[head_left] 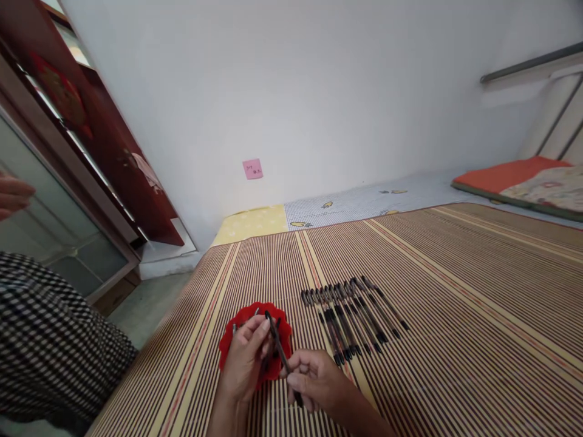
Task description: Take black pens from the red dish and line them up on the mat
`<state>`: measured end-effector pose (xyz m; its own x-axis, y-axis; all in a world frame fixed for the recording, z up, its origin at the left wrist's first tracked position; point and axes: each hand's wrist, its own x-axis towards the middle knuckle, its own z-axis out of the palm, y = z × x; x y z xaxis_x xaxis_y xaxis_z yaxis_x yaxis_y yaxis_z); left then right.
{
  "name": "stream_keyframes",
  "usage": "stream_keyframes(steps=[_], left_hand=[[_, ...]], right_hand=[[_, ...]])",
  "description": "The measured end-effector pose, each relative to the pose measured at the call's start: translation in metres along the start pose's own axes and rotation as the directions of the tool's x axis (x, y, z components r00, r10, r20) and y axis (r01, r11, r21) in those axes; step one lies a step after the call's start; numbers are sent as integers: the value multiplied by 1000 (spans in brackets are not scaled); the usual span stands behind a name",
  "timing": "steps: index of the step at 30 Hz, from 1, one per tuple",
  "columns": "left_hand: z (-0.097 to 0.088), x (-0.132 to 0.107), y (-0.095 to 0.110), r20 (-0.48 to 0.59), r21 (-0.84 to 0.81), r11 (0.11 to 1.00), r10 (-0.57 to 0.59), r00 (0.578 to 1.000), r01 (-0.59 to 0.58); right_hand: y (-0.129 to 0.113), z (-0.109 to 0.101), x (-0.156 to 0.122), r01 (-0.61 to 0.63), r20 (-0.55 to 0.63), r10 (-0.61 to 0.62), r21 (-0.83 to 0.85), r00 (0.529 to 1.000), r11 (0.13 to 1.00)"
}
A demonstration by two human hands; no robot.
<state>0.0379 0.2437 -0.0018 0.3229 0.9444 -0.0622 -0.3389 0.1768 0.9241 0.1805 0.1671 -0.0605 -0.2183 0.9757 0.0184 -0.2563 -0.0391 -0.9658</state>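
Observation:
My left hand [246,358] and my right hand [314,379] both pinch one thin black pen [279,349], held slanted just above a red scalloped dish [241,318] on a striped bamboo mat [455,315]. The left fingers grip the pen near its upper end, the right fingers close around its lower part. A row of several black pens [353,318] lies side by side on the mat, just right of the dish and beyond my right hand.
Another person in a checked garment [50,340] sits at the left, their hand [13,194] raised by a glass-doored wooden cabinet [68,200]. A pink note [252,169] sticks to the white wall. Patterned sheets and an orange cushion [510,173] lie behind the mat.

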Motion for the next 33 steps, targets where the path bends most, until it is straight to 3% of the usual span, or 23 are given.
stream_keyframes(steps=[3,12,17,22,24,27,29,33], left_hand=[[-2,1,-3,-90,-139,990,11,996,-23],[-27,7,-9,-192,-440,896,-23,981,-65],[-33,8,-10,-241,-449,889,-26,970,-88],[-29,8,-12,-279,-395,915,-37,960,-79],[-24,7,-14,-297,-360,931,-49,954,-64],[-15,4,-16,-284,-293,956,-58,957,-29],[-9,1,-18,-275,-249,968,-63,959,-8],[1,-1,-23,-253,-169,986,-40,967,-3]], right_hand=[[-3,-1,-2,-37,-17,37,-29,999,999],[-4,-1,-5,-82,-11,81,-81,997,993],[-5,0,-3,-54,-69,50,-57,996,997],[3,-15,1,-49,-265,-22,-258,964,965],[7,-28,1,-64,-367,-109,-427,924,902],[10,-44,-1,-197,-467,-206,-676,860,710],[9,-49,-2,-283,-485,-198,-744,851,606],[8,-46,-2,-366,-498,-173,-794,850,484]])
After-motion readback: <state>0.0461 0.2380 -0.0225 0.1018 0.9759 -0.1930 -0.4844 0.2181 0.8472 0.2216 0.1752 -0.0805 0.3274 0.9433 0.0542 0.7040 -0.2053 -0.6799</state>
